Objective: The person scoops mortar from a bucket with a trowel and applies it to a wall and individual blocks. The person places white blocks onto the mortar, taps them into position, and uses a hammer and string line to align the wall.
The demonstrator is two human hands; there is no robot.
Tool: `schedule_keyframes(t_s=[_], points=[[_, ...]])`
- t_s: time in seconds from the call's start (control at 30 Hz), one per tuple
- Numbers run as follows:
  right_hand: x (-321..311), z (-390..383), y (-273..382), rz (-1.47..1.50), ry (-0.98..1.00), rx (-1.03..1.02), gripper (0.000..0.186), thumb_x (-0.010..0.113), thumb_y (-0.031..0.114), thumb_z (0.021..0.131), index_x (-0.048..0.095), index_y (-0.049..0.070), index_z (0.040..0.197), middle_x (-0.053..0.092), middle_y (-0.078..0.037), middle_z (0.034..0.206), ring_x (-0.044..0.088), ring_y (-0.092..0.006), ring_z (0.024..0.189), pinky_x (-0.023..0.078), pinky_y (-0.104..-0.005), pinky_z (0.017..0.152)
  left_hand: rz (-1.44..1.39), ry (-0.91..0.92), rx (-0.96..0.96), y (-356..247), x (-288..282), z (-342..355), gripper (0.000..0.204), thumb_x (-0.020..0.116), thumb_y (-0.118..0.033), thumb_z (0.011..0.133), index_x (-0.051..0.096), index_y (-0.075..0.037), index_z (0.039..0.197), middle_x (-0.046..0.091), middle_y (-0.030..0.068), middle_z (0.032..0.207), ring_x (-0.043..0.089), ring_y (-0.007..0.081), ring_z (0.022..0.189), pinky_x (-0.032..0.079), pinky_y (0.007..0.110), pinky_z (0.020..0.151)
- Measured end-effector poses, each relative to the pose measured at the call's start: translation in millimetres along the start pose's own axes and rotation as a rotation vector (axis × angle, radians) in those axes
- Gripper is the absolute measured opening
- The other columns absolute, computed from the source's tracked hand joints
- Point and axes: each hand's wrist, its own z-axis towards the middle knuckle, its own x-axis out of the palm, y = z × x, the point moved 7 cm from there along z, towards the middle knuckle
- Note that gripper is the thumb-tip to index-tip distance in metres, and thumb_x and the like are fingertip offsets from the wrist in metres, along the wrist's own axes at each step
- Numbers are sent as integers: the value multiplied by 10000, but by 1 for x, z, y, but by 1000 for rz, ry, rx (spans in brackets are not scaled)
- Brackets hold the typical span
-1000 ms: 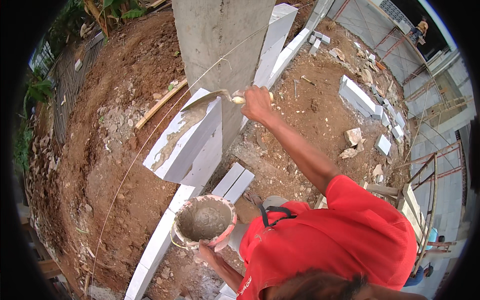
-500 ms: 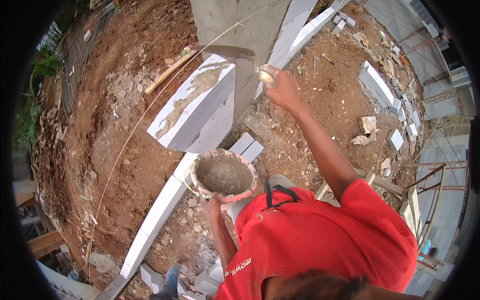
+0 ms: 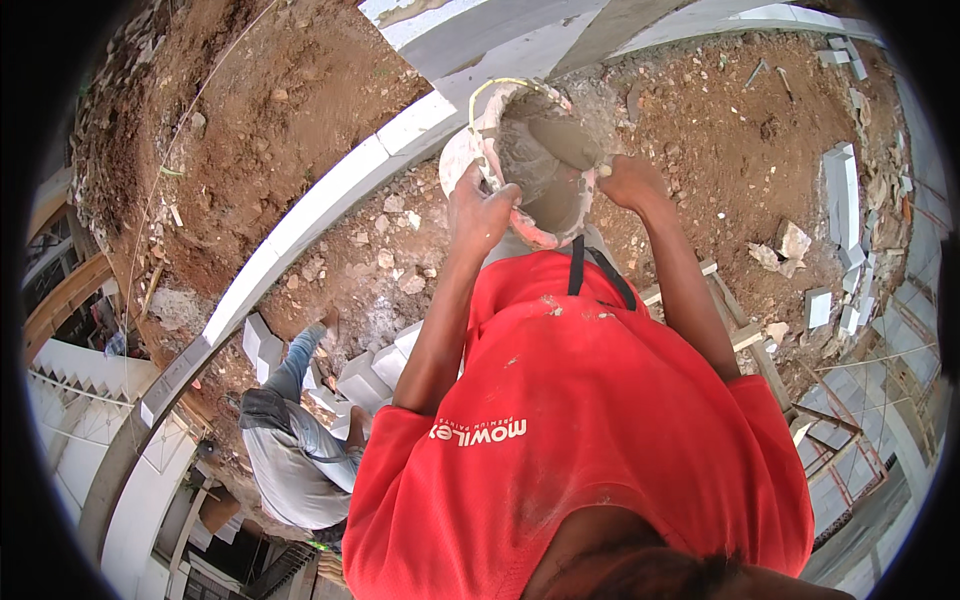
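Observation:
A pinkish-white bucket (image 3: 462,165) of wet grey mortar (image 3: 522,158) is tilted in front of me. My left hand (image 3: 482,208) is closed on the bucket's near left rim, thumb over the edge. My right hand (image 3: 632,184) is closed round a trowel's handle at the right rim; the fingers mostly hide the handle. The trowel's blade (image 3: 563,143), coated in mortar, reaches inside the bucket. Beyond the bucket stands a white block (image 3: 480,40), with some mortar on its top at the frame's upper edge.
A low curved row of white blocks (image 3: 270,265) runs from lower left to the bucket. A bent-over person (image 3: 300,450) works at lower left near loose blocks (image 3: 365,380). A hammer (image 3: 787,85), stacked blocks (image 3: 842,205) and wooden framing (image 3: 735,310) lie to the right on rubble soil.
The trowel has come down from the mortared block into the bucket with my right hand. The bucket now tilts, and my left hand grips its rim. The view has shifted toward me.

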Motion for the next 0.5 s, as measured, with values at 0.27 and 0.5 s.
schedule_keyframes(t_s=[0.27, 0.5], points=[[0, -39, -55, 754, 169, 18, 383, 713, 379, 883, 725, 30, 1041, 661, -78, 732, 651, -183, 642, 506, -349, 528, -249, 70, 95, -10, -2, 14, 238, 632, -16, 794, 616, 2, 1030, 648, 69, 776, 642, 154, 656, 511, 297, 592], [-87, -80, -37, 1192, 117, -119, 325, 680, 223, 931, 635, 37, 1194, 583, -3, 709, 532, -85, 511, 417, -246, 399, -333, 73, 115, -14, 1, 18, 259, 622, 1, 814, 597, 10, 1071, 669, 101, 835, 672, 185, 671, 544, 310, 596]])
